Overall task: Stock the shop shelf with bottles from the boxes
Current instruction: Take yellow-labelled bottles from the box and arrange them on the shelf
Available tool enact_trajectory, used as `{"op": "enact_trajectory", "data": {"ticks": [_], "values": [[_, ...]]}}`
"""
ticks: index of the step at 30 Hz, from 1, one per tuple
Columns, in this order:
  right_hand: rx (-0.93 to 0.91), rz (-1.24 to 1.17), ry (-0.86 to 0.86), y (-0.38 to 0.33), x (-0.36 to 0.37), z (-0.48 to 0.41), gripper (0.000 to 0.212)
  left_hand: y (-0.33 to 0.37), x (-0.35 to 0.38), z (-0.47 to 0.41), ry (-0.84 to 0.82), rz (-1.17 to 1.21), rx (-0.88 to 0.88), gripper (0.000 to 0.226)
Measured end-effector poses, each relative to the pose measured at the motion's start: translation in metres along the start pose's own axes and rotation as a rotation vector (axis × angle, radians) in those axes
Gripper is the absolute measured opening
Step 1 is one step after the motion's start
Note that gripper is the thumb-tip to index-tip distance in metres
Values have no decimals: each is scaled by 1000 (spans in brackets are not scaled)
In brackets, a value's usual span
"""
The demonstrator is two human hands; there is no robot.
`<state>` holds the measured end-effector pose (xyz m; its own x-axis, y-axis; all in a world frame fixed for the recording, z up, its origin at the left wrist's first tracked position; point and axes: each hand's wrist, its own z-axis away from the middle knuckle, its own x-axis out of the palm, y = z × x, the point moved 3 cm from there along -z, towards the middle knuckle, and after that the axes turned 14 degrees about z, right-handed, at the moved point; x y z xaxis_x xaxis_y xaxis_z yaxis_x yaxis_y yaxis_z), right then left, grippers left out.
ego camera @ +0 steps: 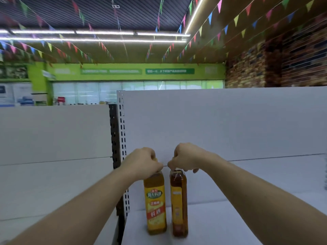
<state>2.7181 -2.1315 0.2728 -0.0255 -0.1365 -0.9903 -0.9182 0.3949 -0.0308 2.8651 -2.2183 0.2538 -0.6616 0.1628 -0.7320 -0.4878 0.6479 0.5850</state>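
View from a head-worn camera in a shop, looking along two bare forearms to a shelving unit; the landmark here is the white perforated upright (122,131), a slotted post at the left edge of the unit; just right of that upright, two amber bottles stand upright, side by side, on the white shelf board (230,223), near its front edge; the left bottle (155,206), the one closer to the upright, shows a yellow and red label with Chinese characters; the right bottle (178,204), one place farther from the upright, shows a plainer yellow label turned partly away; whether the two touch cannot be told; the left hand (141,160) is curled over the top of the left bottle, fingers clenched round its cap, which is hidden; the right hand (185,156) grasps the neck and cap of the right bottle with curled fingers; a plain white back panel (212,121) rises behind the bottles, right of the upright; a dark slotted post (114,135) stands just left of the upright; far beyond and above the upright run a green wall band (134,71), strings of coloured bunting (235,20) and ceiling light strips (99,33); a brick wall (283,64) lies well to the right.
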Motion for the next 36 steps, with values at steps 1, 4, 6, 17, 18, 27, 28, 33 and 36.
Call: {"op": "enact_trajectory", "data": {"ticks": [1, 4, 6, 17, 18, 27, 28, 33, 36], "values": [[-6, -11, -2, 2, 1, -5, 32, -1, 3, -3, 2, 6, -1, 22], [-25, -49, 0, 6, 7, -17, 33, -6, 8, -12, 17, 31, -13, 16], [-41, -54, 8, 6, 11, -22, 35, -12, 9, -17, 20, 68, -20, 14], [106, -236, 75, 18, 50, 8, 59, -35, 20, -6, 51, 190, -11, 38], [119, -260, 95, 18, 53, 11, 60, -39, 22, -1, 62, 190, -14, 45], [107, -422, 41, 20, 55, 10, 41, -90, 63, 30, -81, 314, -150, 42], [99, -439, 27, 20, 56, 7, 43, -94, 67, 32, -80, 349, -161, 41], [44, -590, -14, 23, 66, -6, 47, -102, 75, 34, -52, 422, -158, 38], [16, -628, -35, 26, 71, -7, 54, -104, 78, 33, -45, 434, -154, 35]]}}
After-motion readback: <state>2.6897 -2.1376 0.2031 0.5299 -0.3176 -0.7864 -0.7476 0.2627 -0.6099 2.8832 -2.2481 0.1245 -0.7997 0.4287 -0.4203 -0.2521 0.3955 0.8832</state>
